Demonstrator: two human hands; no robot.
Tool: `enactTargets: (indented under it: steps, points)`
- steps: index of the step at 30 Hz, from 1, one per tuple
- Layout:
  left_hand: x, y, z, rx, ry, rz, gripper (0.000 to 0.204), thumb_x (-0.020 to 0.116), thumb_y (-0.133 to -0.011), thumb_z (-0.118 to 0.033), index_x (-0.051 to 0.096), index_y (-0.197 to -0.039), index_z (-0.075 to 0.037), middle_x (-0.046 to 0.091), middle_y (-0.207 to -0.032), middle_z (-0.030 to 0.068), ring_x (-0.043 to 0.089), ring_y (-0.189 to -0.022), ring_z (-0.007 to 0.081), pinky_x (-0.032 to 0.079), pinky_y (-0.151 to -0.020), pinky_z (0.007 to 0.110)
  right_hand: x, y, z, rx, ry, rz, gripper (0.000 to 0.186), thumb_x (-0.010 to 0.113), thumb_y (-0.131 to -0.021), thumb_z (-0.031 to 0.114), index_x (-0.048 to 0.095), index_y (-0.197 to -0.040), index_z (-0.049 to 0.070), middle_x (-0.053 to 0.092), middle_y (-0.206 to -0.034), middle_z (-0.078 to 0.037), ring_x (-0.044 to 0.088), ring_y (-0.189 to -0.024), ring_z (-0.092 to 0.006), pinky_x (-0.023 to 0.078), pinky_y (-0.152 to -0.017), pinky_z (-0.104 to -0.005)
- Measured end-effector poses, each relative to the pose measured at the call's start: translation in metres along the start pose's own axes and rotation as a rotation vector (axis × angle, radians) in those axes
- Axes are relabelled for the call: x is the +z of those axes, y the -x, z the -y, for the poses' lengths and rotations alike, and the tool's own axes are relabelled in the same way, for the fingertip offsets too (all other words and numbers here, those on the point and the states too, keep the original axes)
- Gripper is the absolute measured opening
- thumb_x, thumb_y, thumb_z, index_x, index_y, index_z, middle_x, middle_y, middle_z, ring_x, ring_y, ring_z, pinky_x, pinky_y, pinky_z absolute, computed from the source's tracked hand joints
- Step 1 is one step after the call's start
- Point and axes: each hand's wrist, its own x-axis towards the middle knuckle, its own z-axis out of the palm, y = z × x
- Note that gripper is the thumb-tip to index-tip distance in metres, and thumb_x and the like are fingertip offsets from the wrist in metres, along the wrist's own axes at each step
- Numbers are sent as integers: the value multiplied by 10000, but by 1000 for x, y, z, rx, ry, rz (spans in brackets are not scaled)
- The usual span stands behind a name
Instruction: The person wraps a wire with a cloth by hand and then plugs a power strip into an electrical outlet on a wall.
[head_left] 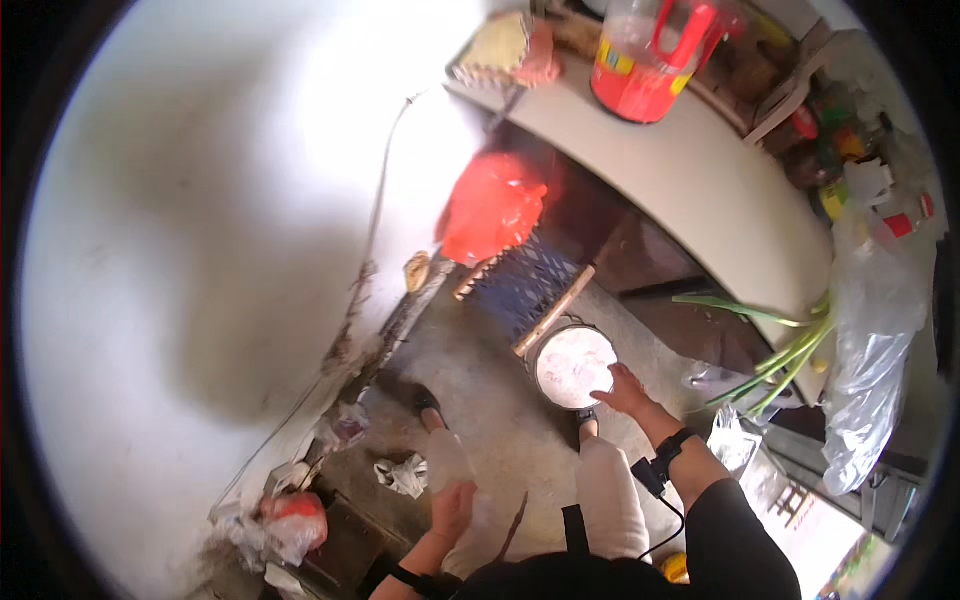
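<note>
A round bucket or pot point(575, 367) with a dark rim stands on the floor ahead of my feet. Its top is whitish with pinkish patches; I cannot tell whether that is a lid or its contents. My right hand point(627, 391) is at its right edge, thumb and fingers apparently gripping the rim. Lower down and to the left, my left hand point(453, 508) is over my left leg, away from the bucket. It looks loosely curled, but its fingers are mostly hidden.
A low rack with dark mesh point(530, 283) stands beyond the bucket, beside a red plastic bag point(490, 212). Along the right runs a pale counter point(690, 190) with a red-handled jug point(645, 70), green onions point(800, 350) and a clear plastic bag point(870, 340). Crumpled wrapping point(402, 475) lies at left.
</note>
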Motion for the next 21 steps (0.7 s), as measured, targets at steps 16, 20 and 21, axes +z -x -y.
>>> enactTargets:
  steps: [16, 20, 21]
  points:
    - [66, -150, 140, -117, 114, -10, 225, 460, -858, -172, 594, -759, -21, 566, -631, 104, 530, -527, 189, 406, -505, 278, 84, -173, -72, 260, -128, 46, 782, 711, -564, 534, 506, -1050, -44, 587, -917, -226, 572, -876, -333, 454, -750, -377]
    - [93, -161, 155, -165, 220, -31, 317, 442, -887, -256, 585, -756, -5, 523, -597, 52, 461, -522, 113, 372, -495, 250, 159, -117, -56, 255, -155, 264, 767, 643, -530, 659, 609, -888, -18, 615, -794, -184, 591, -792, -337, 459, -720, -386]
    - [93, -159, 166, -174, 208, -37, 317, 442, -887, -256, 585, -756, -5, 523, -597, 52, 461, -522, 113, 372, -495, 250, 179, -107, -36, 297, 46, 436, 793, 597, -516, 713, 618, -858, -2, 615, -761, -169, 590, -769, -345, 460, -713, -387]
